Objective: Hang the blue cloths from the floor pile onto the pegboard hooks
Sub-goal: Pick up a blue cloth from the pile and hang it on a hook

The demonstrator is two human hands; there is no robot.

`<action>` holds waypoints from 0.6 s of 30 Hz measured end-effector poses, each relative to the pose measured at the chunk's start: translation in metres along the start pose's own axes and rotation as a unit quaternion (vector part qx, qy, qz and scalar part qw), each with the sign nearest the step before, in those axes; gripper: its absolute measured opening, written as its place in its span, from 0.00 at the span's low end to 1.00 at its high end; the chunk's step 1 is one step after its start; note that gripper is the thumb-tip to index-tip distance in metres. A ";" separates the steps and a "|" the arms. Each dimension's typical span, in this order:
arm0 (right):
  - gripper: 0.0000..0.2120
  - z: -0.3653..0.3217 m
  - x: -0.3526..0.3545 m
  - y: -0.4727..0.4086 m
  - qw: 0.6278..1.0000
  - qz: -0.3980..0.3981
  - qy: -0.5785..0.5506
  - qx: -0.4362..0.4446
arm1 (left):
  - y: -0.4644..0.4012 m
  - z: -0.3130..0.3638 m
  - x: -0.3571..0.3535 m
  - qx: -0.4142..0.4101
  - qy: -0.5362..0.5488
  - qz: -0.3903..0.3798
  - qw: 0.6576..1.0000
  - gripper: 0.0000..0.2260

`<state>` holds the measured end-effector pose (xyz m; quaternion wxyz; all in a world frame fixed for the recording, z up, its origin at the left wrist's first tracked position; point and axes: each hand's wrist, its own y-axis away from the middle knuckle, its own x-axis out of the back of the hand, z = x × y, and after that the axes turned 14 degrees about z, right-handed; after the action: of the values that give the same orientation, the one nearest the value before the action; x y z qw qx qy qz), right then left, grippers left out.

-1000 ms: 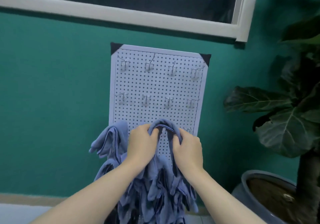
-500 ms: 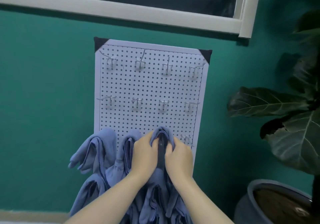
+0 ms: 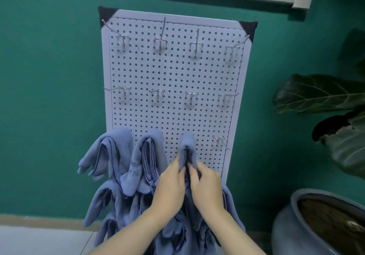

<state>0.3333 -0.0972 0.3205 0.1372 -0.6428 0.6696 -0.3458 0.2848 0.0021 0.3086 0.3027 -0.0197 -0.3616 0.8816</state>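
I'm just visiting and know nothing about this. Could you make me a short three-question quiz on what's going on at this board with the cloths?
1. True or false: every hook in the top row of the pegboard is bare.
2. Which bottom-row hook has no cloth? A) far left B) second from left C) far right
3. Fill in: the left hand and right hand both grip the ____ hanging third from the left.

Key:
1. True; the top and middle rows carry nothing.
2. C, the bare bottom hook.
3. Blue cloth, draped over its hook.
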 end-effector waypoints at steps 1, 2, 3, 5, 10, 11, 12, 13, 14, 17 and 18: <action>0.20 0.001 0.001 0.003 1.000 -0.012 -0.005 -0.004 | 0.002 -0.002 0.001 -0.004 -0.007 -0.010 1.000 0.14; 0.20 0.002 0.001 0.005 1.000 -0.019 -0.007 -0.004 | 0.003 -0.005 0.002 -0.002 -0.007 -0.023 1.000 0.12; 0.19 0.003 0.001 0.007 1.000 -0.025 -0.006 -0.004 | 0.004 -0.007 0.003 0.006 0.001 -0.036 0.999 0.11; 0.14 0.003 0.002 0.010 0.999 -0.037 -0.005 -0.007 | 0.008 -0.010 0.005 0.032 0.013 -0.069 0.997 0.11; 0.12 0.001 0.012 0.027 0.995 -0.094 0.038 -0.020 | 0.015 -0.005 0.024 0.052 0.014 -0.172 0.984 0.17; 0.11 0.001 0.016 0.031 0.993 -0.109 0.045 -0.029 | 0.015 -0.002 0.029 0.048 0.009 -0.190 0.981 0.19; 0.10 0.002 0.020 0.035 0.991 -0.118 0.044 -0.043 | 0.016 0.000 0.034 0.049 0.002 -0.207 0.977 0.20; 0.10 0.001 0.025 0.041 0.990 -0.118 0.038 -0.063 | 0.018 0.004 0.039 0.051 -0.004 -0.223 0.973 0.22; 0.11 -0.002 0.029 0.047 0.989 -0.112 0.033 -0.086 | 0.023 0.006 0.043 0.054 -0.014 -0.234 0.971 0.23; 0.17 -0.010 0.038 0.075 0.988 -0.063 0.016 -0.139 | 0.040 -0.001 0.056 0.066 -0.087 -0.248 0.963 0.24; 0.17 -0.012 0.040 0.088 0.989 -0.053 0.012 -0.138 | 0.050 -0.008 0.063 0.078 -0.103 -0.252 0.959 0.26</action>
<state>0.2531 -0.1376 0.2835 0.0202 -0.6861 0.6775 -0.2644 0.2095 0.0133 0.2819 0.4764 0.1864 -0.3143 0.7997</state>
